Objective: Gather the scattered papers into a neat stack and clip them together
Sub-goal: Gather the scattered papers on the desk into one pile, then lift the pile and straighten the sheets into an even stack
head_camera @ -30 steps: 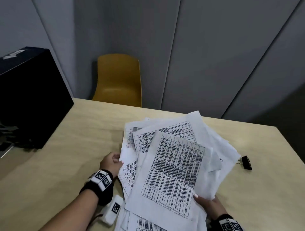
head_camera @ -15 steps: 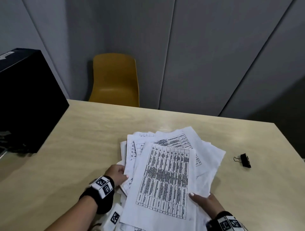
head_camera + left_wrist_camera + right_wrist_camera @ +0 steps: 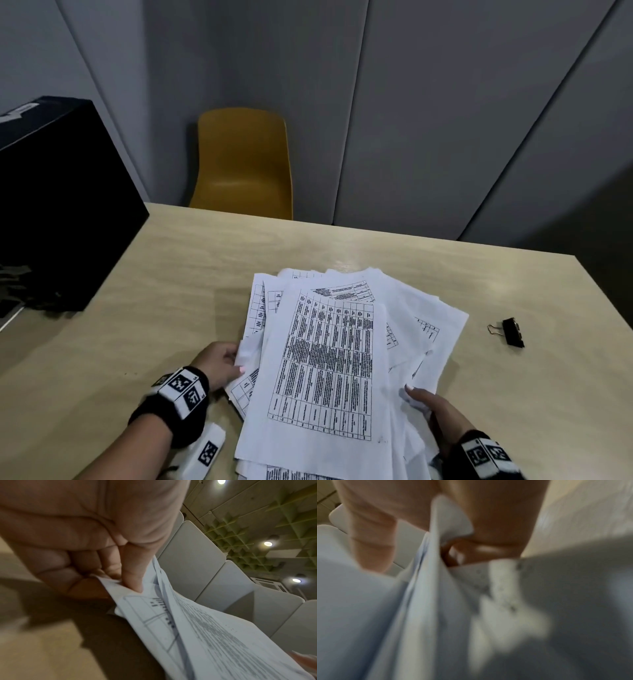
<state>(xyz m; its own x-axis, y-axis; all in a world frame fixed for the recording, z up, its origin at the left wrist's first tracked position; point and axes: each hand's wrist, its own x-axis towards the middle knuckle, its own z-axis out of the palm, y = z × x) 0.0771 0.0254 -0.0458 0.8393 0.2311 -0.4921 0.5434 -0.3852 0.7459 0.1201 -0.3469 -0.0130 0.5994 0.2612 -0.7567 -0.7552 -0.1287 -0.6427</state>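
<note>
Papers (image 3: pixel 329 363) sit in a loose, fanned pile on the tan table (image 3: pixel 164 274), near its front edge, roughly centre. Sheets are skewed at diff angles, corners poking out at top and right; top sheet shows a printed table w/ dense text. Lower end of the pile runs out of the head view at the bottom.

Left hand (image 3: pixel 219 363) is at the pile's left edge, fingers curled round it. In the left wrist view the thumb (image 3: pixel 132 568) presses down on the sheet edges (image 3: pixel 188 622) w/ the fingers (image 3: pixel 68 566) tucked beneath, so it's clamped on the papers; that side lifts a little off the table.

Right hand (image 3: pixel 435 411) is at the pile's right edge, lower down, thumb on top of the sheets. Right wrist view is badly blurred, but paper (image 3: pixel 436 588) seems to pass between thumb (image 3: pixel 373 536) and fingers (image 3: pixel 488 540), so prob. a grip on the papers there too.

Black binder clip (image 3: pixel 510 331) lies on the table to the right of the pile, well apart from it, wire handles pointing left. Neither hand touches it; papers aren't clipped.

Elsewhere: a black box (image 3: pixel 61 205) on the table's left end, a yellow chair (image 3: pixel 243 161) behind the far edge, grey wall panels (image 3: pixel 445 120) beyond. Both wrists wear black bands w/ square printed markers.
</note>
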